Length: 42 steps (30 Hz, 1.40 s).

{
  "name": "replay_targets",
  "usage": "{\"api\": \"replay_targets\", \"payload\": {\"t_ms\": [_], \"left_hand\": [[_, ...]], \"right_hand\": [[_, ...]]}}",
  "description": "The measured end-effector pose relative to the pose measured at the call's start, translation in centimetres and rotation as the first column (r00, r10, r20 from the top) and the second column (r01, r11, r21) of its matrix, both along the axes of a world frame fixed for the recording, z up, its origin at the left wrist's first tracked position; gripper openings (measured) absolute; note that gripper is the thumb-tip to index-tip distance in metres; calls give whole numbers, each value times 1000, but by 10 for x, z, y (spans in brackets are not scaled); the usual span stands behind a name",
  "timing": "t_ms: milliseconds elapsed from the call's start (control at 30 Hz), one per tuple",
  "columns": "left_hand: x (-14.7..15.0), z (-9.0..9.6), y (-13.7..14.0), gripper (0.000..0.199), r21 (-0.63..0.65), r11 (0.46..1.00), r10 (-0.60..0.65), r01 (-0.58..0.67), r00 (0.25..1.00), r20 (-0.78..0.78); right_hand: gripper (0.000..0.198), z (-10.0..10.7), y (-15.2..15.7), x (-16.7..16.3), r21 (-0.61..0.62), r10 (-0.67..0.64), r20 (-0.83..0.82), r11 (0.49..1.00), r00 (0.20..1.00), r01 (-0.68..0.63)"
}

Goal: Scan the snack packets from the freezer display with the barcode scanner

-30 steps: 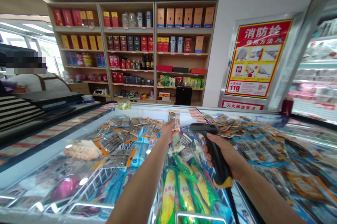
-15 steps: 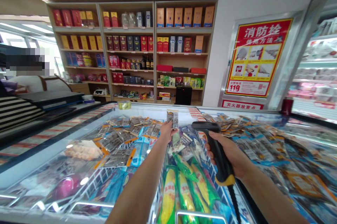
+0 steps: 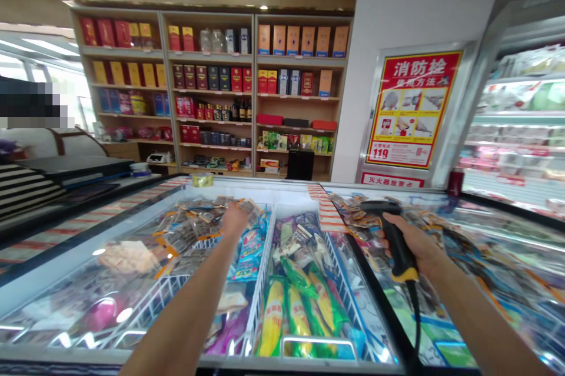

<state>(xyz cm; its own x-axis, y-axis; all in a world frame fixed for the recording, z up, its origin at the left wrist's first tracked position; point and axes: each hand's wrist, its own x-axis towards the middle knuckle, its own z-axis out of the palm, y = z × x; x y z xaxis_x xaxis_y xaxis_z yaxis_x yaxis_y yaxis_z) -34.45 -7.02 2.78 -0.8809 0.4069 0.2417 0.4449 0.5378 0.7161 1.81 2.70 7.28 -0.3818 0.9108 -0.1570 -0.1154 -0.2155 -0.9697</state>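
Observation:
Held upright in my right hand (image 3: 412, 240) is a black-and-yellow barcode scanner (image 3: 397, 243), its coiled cord hanging down over the freezer's dark divider. My left hand (image 3: 236, 218) reaches over the far part of the left freezer bay, at the pile of small dark snack packets (image 3: 189, 232) with orange edges. Motion blur and the hand itself hide its fingers. A packet (image 3: 251, 210) shows just right of that hand; whether I grip it is unclear. Nearby lie blue packets (image 3: 249, 249) and, in a white wire basket, corn cobs in green-and-yellow wrappers (image 3: 271, 317).
More packets (image 3: 463, 240) cover the right side. A white wire partition (image 3: 260, 299) divides the left bay. Behind the freezer stand shelves (image 3: 212, 58) of boxed goods and a fire hydrant poster (image 3: 412, 111). A person in a striped garment (image 3: 26, 188) is at far left.
My left hand has moved left from above the middle basket, where it held up a small packet, to the packet pile. My right hand has shifted right with the scanner. The view has turned slightly.

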Motion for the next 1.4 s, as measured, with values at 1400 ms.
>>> {"api": "replay_targets", "payload": {"t_ms": [1400], "left_hand": [[226,-9,122,27,532,726,-650,436,686,325]], "right_hand": [[14,-12,23,67,13,-84,-177,996,981,88]]}}
